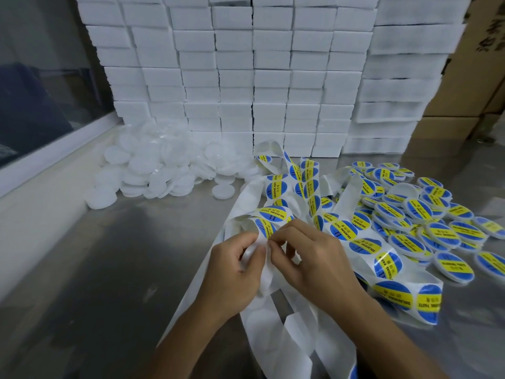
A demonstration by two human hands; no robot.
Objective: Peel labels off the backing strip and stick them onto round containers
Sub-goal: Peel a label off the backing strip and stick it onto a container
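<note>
Both hands meet over the backing strip [276, 310], a white ribbon that loops across the steel worktop [114, 269]. The left hand [232, 272] curls its fingers round a plain white round container [250, 254], thumb on top near the rim, with a fold of the strip caught beneath the container against the palm. The right hand [314, 258] is just beside it, its thumb and forefinger pinched together on the edge of a blue and yellow label [265, 228] that sits right above the fingertips of both hands; whether that edge has lifted off the strip cannot be told. The remaining right fingers are bent and rest on the strip.

Measured from the backing strip: the part with labels on it runs away to the right and behind the hands, twisting in several loops, and bare lengths trail toward the near edge between the forearms. To its right lies a heap of labelled containers [426, 217], flat discs with blue and yellow faces up, some touching the strip's loops. To its left and farther back lies a pile of plain white containers [153, 170], well apart from the hands. Behind the strip rises a wall of stacked white foam boxes [246, 77], and right of that stand brown cardboard cartons [464, 91]. A window pane [41, 91] runs along the far left.
</note>
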